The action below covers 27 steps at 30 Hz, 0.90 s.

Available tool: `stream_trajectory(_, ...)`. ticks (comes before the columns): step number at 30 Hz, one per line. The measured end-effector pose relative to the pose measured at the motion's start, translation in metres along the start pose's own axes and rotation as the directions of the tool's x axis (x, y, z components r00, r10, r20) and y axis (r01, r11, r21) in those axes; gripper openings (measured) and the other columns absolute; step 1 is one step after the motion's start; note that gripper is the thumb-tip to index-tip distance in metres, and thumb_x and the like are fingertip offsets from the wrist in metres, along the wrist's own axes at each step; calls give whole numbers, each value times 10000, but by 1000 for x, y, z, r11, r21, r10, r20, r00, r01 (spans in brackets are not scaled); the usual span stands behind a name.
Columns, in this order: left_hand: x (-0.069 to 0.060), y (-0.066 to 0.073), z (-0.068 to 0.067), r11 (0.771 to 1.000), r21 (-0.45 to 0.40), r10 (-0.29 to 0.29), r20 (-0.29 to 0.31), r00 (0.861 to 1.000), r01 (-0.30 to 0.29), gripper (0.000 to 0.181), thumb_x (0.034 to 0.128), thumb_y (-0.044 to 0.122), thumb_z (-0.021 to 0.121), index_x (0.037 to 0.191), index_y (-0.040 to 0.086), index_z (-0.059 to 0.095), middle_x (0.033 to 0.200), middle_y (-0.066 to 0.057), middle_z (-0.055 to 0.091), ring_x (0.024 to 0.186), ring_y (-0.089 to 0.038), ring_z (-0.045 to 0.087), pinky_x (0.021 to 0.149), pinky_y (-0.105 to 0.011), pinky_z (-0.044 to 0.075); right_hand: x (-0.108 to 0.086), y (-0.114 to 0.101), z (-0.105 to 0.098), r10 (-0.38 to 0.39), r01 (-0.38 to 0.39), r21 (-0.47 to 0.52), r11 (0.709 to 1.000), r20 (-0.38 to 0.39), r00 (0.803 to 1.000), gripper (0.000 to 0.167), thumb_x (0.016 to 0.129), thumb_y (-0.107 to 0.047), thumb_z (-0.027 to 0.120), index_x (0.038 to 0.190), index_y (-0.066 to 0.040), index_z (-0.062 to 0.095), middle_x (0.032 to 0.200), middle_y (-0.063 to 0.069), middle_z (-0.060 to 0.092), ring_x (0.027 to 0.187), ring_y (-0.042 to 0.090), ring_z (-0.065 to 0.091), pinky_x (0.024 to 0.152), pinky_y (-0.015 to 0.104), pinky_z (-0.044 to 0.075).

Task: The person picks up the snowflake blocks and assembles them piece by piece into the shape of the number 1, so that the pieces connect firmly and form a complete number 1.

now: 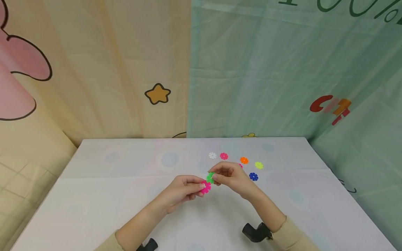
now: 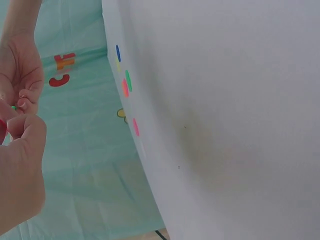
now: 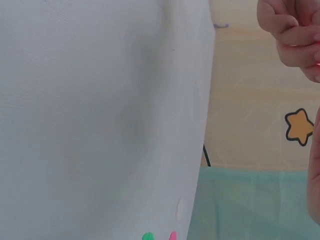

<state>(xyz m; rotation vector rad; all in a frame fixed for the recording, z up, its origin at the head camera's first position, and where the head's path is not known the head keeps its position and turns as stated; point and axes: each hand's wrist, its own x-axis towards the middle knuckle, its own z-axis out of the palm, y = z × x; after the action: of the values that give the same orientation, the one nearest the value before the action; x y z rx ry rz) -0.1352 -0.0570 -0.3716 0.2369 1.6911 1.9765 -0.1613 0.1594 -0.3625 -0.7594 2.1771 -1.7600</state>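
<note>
In the head view my left hand [image 1: 185,188] pinches a pink flower-shaped plastic disc [image 1: 205,187] between thumb and fingers. My right hand [image 1: 233,177] pinches a green disc [image 1: 210,177] of the same notched kind. The two discs meet edge to edge above the table; whether their slots interlock I cannot tell. In the left wrist view, the left hand [image 2: 22,170] mostly hides both discs. Only the edge of the right hand [image 3: 314,175] shows in the right wrist view.
On the white-covered table [image 1: 110,198], beyond my right hand, lie loose discs: white [image 1: 212,155], pink [image 1: 224,156], orange [image 1: 244,160], yellow [image 1: 259,165] and blue [image 1: 253,176]. Another green disc [image 2: 128,80] shows in the left wrist view. Printed curtains [image 1: 251,87] hang behind.
</note>
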Motion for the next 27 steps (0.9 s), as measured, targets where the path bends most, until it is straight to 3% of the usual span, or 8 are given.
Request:
stream_trajectory(10,-7,5,10,1000,-29,-8,-46,999,6,242,872,136,636,1031,-46,628,769,13,682,714,-85,647,641,-188,448,-3,-6,2,-63,63,-16,998,-17,998,153,891,-5,587,1026,45,637,819,44,613,702,165,589,677,293,533)
stream_trajectory(20,-9,4,12,997,-74,9,-61,998,-14,210,894,80,593,1040,-70,592,731,31,654,675,-84,622,637,-190,450,-8,-20,13,-193,178,-212,961,-52,980,132,863,19,619,987,-3,657,816,53,620,668,185,584,646,298,537)
stream_trajectory(27,-8,7,15,996,-84,19,-97,995,-28,203,882,41,585,1031,-97,594,709,32,645,640,-76,620,619,-186,446,-8,-18,17,-230,209,-199,957,-87,969,107,847,62,615,925,-8,640,767,73,598,627,212,580,588,292,529)
